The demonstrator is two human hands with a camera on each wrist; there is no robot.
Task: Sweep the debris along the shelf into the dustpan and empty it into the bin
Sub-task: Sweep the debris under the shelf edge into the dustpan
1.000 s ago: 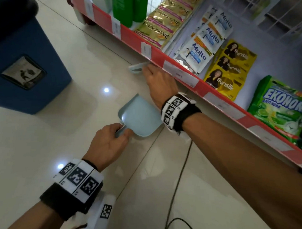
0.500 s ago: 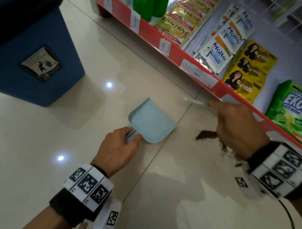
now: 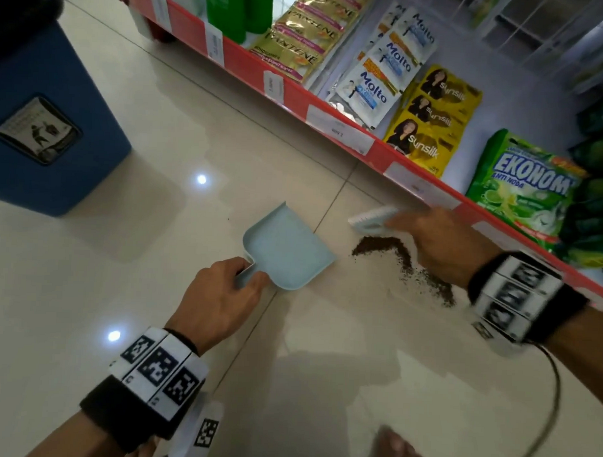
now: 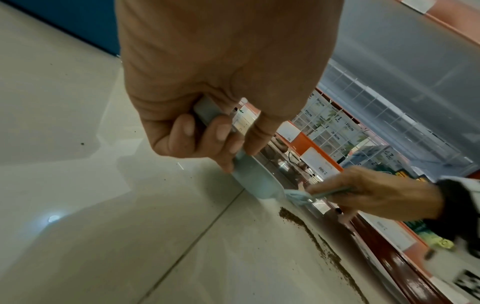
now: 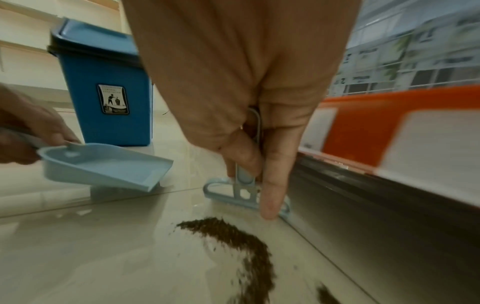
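A light blue dustpan [image 3: 285,250] [image 5: 103,166] hovers just over the tiled floor, its mouth tilted down toward the shelf. My left hand [image 3: 219,294] [image 4: 207,131] grips its short handle. Dark brown debris [image 3: 395,255] [image 5: 241,242] [image 4: 311,232] lies in a curved streak on the floor along the shelf base. My right hand [image 3: 436,243] [image 5: 254,162] holds a small light blue brush [image 3: 370,218] [image 5: 246,195] [image 4: 298,196], bristles down on the floor just beyond the debris' near end, between pile and dustpan.
A blue bin [image 3: 47,123] [image 5: 103,86] with a dark lid stands on the floor at the left. The red-edged bottom shelf [image 3: 358,141] carries sachets and green bags [image 3: 527,188]. A thin cable [image 3: 554,401] hangs from my right wrist.
My right hand swung from left of the dustpan to its right, uncovering the debris. Over the last half second it brought the brush down by the pile. The left hand stays on the dustpan handle.
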